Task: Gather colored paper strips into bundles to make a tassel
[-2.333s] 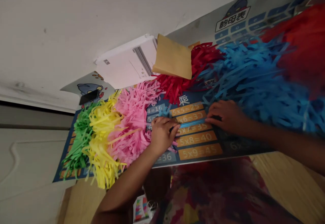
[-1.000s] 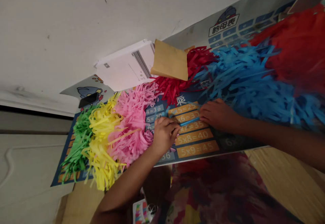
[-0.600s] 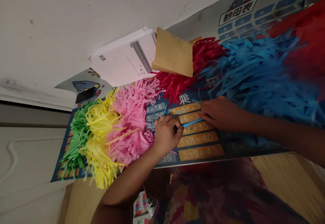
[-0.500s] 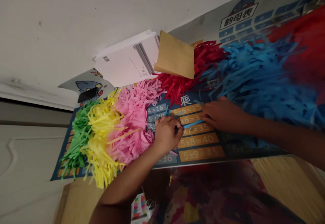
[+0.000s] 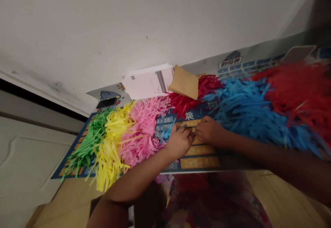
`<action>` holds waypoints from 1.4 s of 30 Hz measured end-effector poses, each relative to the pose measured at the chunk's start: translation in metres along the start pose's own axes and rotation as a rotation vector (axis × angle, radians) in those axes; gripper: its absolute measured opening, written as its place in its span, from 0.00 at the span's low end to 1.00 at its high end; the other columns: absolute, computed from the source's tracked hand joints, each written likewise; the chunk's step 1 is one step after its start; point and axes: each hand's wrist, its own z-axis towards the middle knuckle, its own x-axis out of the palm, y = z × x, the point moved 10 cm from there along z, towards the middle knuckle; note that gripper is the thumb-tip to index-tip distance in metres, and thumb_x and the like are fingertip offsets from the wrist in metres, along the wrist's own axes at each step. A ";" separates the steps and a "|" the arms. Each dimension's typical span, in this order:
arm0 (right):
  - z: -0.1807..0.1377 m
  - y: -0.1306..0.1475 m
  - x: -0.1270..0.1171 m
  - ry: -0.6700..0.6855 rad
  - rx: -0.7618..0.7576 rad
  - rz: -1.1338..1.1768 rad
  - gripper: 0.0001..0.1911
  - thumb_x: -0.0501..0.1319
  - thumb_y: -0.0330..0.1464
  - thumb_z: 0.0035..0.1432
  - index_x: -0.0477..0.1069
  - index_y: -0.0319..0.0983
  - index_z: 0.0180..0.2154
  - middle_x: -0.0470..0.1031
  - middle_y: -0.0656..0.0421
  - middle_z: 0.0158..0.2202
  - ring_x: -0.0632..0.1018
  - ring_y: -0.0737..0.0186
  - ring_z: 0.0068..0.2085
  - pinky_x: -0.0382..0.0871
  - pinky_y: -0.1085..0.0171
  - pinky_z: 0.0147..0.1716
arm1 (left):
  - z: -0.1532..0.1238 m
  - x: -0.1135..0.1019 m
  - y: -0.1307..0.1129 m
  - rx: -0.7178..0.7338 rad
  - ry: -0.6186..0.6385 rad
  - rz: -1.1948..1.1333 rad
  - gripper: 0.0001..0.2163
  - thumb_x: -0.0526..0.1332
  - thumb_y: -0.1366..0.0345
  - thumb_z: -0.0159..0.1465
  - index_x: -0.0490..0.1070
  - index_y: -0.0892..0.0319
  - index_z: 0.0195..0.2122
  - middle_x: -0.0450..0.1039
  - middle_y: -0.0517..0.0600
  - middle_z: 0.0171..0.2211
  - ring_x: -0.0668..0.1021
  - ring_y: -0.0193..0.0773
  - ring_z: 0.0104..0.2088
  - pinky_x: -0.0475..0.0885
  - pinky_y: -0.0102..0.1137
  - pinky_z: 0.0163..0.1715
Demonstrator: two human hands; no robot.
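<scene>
My left hand [image 5: 181,139] is closed over the middle of the printed table cover, with blue paper strips [image 5: 167,133] sticking out past its far left side. Close against its fingertips is my right hand [image 5: 210,131], its fingers curled and pressed together. Whatever lies between the right fingers is hidden. Right of my hands spreads a large heap of blue shredded paper strips [image 5: 250,114]. A pile of pink paper strips [image 5: 141,128] lies just left of my left hand, partly behind the wrist.
Yellow strips [image 5: 113,145] and green strips [image 5: 90,142] lie at the left. Dark red strips [image 5: 207,86] sit behind my hands, brighter red ones [image 5: 297,93] at the right. Against the wall are white papers [image 5: 147,83], a tan folded paper [image 5: 184,81] and a black phone [image 5: 106,103].
My right hand has moved left until it meets my left hand; the blue strip stretched between them no longer shows. The camera view has tilted up, showing more wall.
</scene>
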 end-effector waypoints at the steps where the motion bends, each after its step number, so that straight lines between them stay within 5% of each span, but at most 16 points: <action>1: 0.001 0.000 -0.008 -0.022 0.042 -0.003 0.18 0.50 0.25 0.68 0.74 0.39 0.31 0.76 0.57 0.31 0.73 0.60 0.34 0.60 0.56 0.40 | 0.000 -0.007 0.002 -0.006 -0.032 0.002 0.07 0.58 0.68 0.69 0.76 0.59 0.40 0.80 0.51 0.37 0.78 0.40 0.37 0.63 0.45 0.49; 5: -0.010 0.002 -0.047 -0.147 0.276 0.162 0.14 0.52 0.31 0.68 0.77 0.40 0.37 0.80 0.55 0.37 0.77 0.59 0.37 0.63 0.59 0.37 | -0.012 -0.072 -0.004 0.017 -0.293 -0.046 0.09 0.57 0.69 0.69 0.74 0.56 0.48 0.81 0.50 0.41 0.79 0.38 0.39 0.61 0.44 0.54; 8: -0.025 -0.001 -0.049 -0.151 0.468 0.783 0.13 0.57 0.39 0.65 0.79 0.42 0.38 0.81 0.59 0.36 0.78 0.59 0.36 0.64 0.62 0.34 | -0.023 -0.124 -0.017 0.043 -0.447 -0.107 0.08 0.59 0.69 0.69 0.75 0.54 0.46 0.82 0.47 0.37 0.80 0.36 0.38 0.64 0.41 0.54; 11: -0.035 0.002 -0.033 -0.130 0.620 1.294 0.13 0.66 0.44 0.55 0.79 0.41 0.31 0.76 0.62 0.26 0.73 0.62 0.28 0.62 0.65 0.28 | -0.023 -0.147 -0.023 -0.013 -0.515 -0.205 0.06 0.60 0.68 0.69 0.76 0.54 0.42 0.81 0.46 0.32 0.80 0.34 0.33 0.68 0.38 0.52; 17: -0.048 0.009 -0.026 -0.410 0.759 1.663 0.16 0.73 0.47 0.43 0.79 0.41 0.24 0.76 0.58 0.29 0.74 0.59 0.35 0.68 0.62 0.38 | -0.029 -0.125 -0.014 -0.277 -0.602 -0.583 0.06 0.61 0.70 0.67 0.78 0.56 0.39 0.81 0.50 0.35 0.81 0.35 0.36 0.75 0.34 0.42; 21: -0.063 0.016 -0.009 -0.502 0.974 1.799 0.19 0.77 0.45 0.36 0.78 0.39 0.23 0.76 0.58 0.28 0.74 0.63 0.30 0.68 0.65 0.31 | -0.034 -0.106 -0.012 -0.422 -0.620 -0.737 0.06 0.63 0.71 0.65 0.80 0.57 0.38 0.79 0.50 0.32 0.80 0.35 0.33 0.75 0.29 0.34; 26: -0.066 0.010 -0.004 -0.604 1.063 1.883 0.20 0.79 0.40 0.31 0.74 0.40 0.25 0.72 0.64 0.22 0.71 0.68 0.22 0.65 0.69 0.22 | -0.027 -0.102 -0.017 -0.383 -0.627 -0.885 0.10 0.61 0.73 0.65 0.80 0.57 0.43 0.79 0.52 0.34 0.80 0.35 0.35 0.76 0.28 0.36; 31: -0.068 0.002 -0.005 -0.668 1.028 1.721 0.16 0.77 0.40 0.39 0.76 0.40 0.28 0.76 0.61 0.26 0.76 0.65 0.27 0.71 0.68 0.27 | -0.028 -0.094 -0.014 -0.380 -0.648 -0.923 0.11 0.65 0.71 0.64 0.80 0.56 0.46 0.81 0.52 0.37 0.82 0.35 0.38 0.78 0.28 0.39; 35: -0.060 -0.004 -0.018 -0.637 0.914 1.491 0.12 0.73 0.41 0.48 0.77 0.41 0.29 0.77 0.60 0.28 0.77 0.64 0.30 0.71 0.67 0.29 | -0.037 -0.071 0.005 -0.535 -0.657 -1.006 0.08 0.66 0.70 0.63 0.81 0.54 0.41 0.82 0.50 0.36 0.82 0.36 0.37 0.78 0.28 0.39; 40: -0.014 -0.071 -0.040 -0.257 0.744 0.731 0.10 0.62 0.39 0.61 0.80 0.43 0.39 0.81 0.58 0.37 0.79 0.60 0.37 0.71 0.64 0.37 | -0.049 -0.020 0.030 -0.895 -0.567 -1.434 0.03 0.69 0.65 0.59 0.80 0.58 0.32 0.81 0.48 0.31 0.80 0.35 0.32 0.74 0.26 0.35; 42: 0.004 -0.118 -0.025 0.045 0.754 0.280 0.12 0.58 0.34 0.64 0.80 0.42 0.42 0.81 0.57 0.43 0.79 0.58 0.44 0.69 0.64 0.43 | -0.048 -0.002 0.028 -0.983 -0.534 -1.724 0.09 0.69 0.59 0.58 0.75 0.59 0.33 0.79 0.47 0.28 0.78 0.33 0.29 0.72 0.26 0.31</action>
